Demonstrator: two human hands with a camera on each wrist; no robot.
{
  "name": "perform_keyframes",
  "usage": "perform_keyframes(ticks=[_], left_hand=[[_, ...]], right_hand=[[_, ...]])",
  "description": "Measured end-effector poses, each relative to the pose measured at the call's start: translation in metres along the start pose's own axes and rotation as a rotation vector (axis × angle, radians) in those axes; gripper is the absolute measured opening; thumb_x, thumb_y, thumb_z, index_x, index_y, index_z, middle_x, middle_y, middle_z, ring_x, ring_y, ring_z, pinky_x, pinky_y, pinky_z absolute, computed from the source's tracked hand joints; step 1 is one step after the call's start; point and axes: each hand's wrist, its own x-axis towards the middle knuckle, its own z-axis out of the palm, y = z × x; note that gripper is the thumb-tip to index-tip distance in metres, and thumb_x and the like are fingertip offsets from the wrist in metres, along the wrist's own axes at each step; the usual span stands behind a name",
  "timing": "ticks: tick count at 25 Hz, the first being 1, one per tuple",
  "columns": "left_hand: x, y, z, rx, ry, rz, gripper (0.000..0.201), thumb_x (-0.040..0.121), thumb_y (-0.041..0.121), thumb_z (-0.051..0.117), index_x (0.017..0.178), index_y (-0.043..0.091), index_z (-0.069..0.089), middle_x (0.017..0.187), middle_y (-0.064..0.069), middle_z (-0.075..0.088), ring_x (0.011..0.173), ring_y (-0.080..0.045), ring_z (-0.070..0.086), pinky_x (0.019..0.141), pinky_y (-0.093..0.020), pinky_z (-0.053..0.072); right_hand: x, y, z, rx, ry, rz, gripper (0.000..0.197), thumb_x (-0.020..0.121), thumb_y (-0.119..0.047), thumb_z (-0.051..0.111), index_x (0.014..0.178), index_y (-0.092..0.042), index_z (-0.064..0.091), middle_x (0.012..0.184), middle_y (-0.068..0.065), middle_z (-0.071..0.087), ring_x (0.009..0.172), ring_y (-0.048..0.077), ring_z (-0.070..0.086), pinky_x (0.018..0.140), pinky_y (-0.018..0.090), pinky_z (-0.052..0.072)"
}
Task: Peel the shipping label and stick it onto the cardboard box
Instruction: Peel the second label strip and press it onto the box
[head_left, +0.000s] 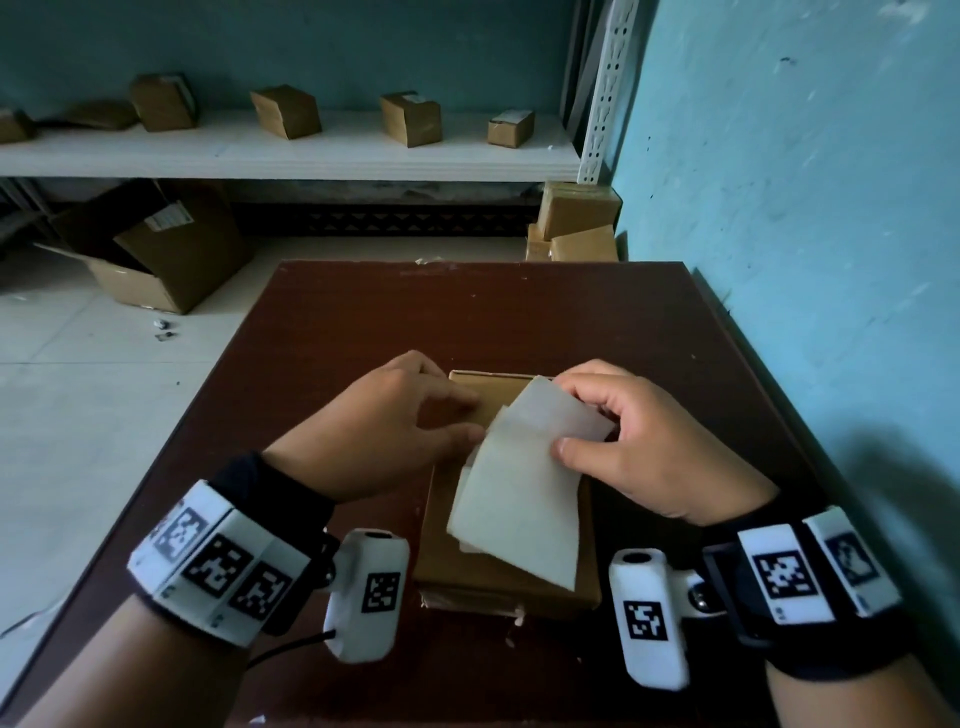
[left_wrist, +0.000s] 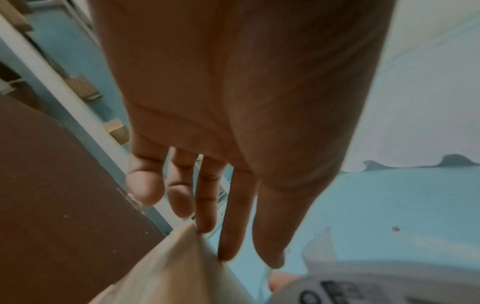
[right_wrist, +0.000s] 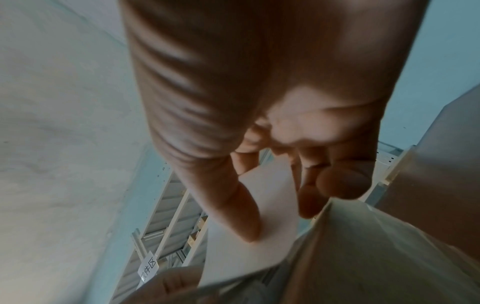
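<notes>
Near: flat brown cardboard box (head_left: 498, 577) on dark table (head_left: 519, 317). Right hand (head_left: 639, 441) pinching pale label sheet (head_left: 519, 499); left hand (head_left: 384, 421) fingers straight, touching sheet edge.

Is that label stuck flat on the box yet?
No. The label curls up off the box, pinched by the right hand.

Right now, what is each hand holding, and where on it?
Right hand pinches the label at its far right edge, thumb on top. Left hand touches the label's far left edge with its fingertips over the box; a firm grip cannot be told.
</notes>
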Motion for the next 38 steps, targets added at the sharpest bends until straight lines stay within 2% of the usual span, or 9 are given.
perform_keyframes(ticks=[4,8,15,19,24,26,29,32,38], left_hand=[[-0.004,0.007,-0.005,-0.147,-0.032,0.046,0.018,0.093,0.043,0.059,0.087,0.035,0.074,0.088,0.012,0.069,0.079,-0.006,0.064,0.07,-0.036,0.053],[-0.007,0.012,-0.006,-0.248,-0.038,0.059,0.019,0.095,0.034,0.06,0.081,0.028,0.072,0.08,0.002,0.072,0.077,-0.022,0.068,0.076,-0.05,0.056],[-0.006,0.007,-0.004,-0.34,-0.044,0.073,0.018,0.099,0.018,0.056,0.099,0.029,0.071,0.089,0.007,0.074,0.082,-0.007,0.069,0.07,-0.02,0.05],[-0.003,0.001,-0.005,-0.186,-0.001,0.076,0.029,0.09,0.022,0.068,0.109,0.044,0.062,0.106,0.02,0.067,0.098,0.004,0.061,0.079,-0.018,0.047],[-0.002,-0.005,-0.002,0.041,-0.209,-0.058,0.093,0.072,0.064,0.07,0.15,0.038,0.027,0.152,0.014,0.03,0.139,-0.013,0.028,0.111,-0.042,0.039],[-0.001,0.001,0.002,0.012,-0.261,-0.059,0.085,0.081,0.051,0.073,0.151,0.033,0.028,0.153,0.012,0.032,0.137,-0.01,0.032,0.11,-0.029,0.037],[0.002,0.011,0.006,-0.096,-0.262,-0.022,0.049,0.087,0.033,0.072,0.129,0.04,0.047,0.126,0.024,0.052,0.099,0.014,0.051,0.074,-0.002,0.041],[0.001,0.009,0.002,-0.174,-0.304,-0.017,0.04,0.086,0.036,0.072,0.114,0.053,0.049,0.106,0.033,0.056,0.091,0.02,0.055,0.077,-0.006,0.044],[0.002,-0.004,-0.007,-0.024,-0.125,-0.051,0.036,0.093,0.037,0.063,0.129,0.038,0.06,0.117,0.019,0.056,0.105,0.0,0.058,0.088,-0.022,0.051]], right_hand=[[0.002,0.002,0.003,0.023,0.012,0.006,0.035,0.087,-0.012,0.071,0.121,-0.023,0.068,0.118,-0.017,0.062,0.106,-0.002,0.062,0.09,0.022,0.055],[-0.001,-0.002,0.0,0.084,-0.048,0.02,0.022,0.091,-0.012,0.068,0.106,-0.027,0.072,0.099,-0.014,0.073,0.093,0.002,0.07,0.083,0.03,0.059],[0.001,-0.004,0.002,0.127,0.014,0.017,0.02,0.089,-0.011,0.07,0.103,-0.025,0.069,0.099,-0.011,0.074,0.092,0.003,0.07,0.082,0.03,0.059],[0.003,-0.002,0.004,0.13,0.054,0.061,0.033,0.086,-0.01,0.072,0.113,-0.03,0.065,0.103,-0.013,0.073,0.093,-0.001,0.069,0.083,0.028,0.059],[0.002,-0.002,0.002,0.055,0.078,0.077,0.028,0.086,-0.011,0.069,0.107,-0.03,0.068,0.092,-0.015,0.073,0.074,-0.006,0.065,0.057,0.013,0.048],[0.002,-0.002,0.001,0.038,0.078,0.09,0.027,0.087,-0.012,0.068,0.105,-0.031,0.068,0.09,-0.015,0.072,0.068,-0.009,0.063,0.051,0.01,0.042],[0.003,-0.002,-0.002,-0.022,0.076,0.101,0.027,0.086,-0.016,0.068,0.108,-0.033,0.067,0.097,-0.017,0.071,0.087,-0.004,0.065,0.07,0.023,0.056],[0.004,-0.001,-0.003,-0.09,0.087,0.13,0.028,0.085,-0.02,0.067,0.11,-0.033,0.066,0.099,-0.017,0.07,0.091,0.0,0.065,0.076,0.03,0.057],[0.004,0.003,0.0,-0.096,0.171,0.199,0.023,0.081,-0.02,0.065,0.101,-0.031,0.067,0.091,-0.013,0.071,0.084,0.003,0.065,0.069,0.031,0.054]])
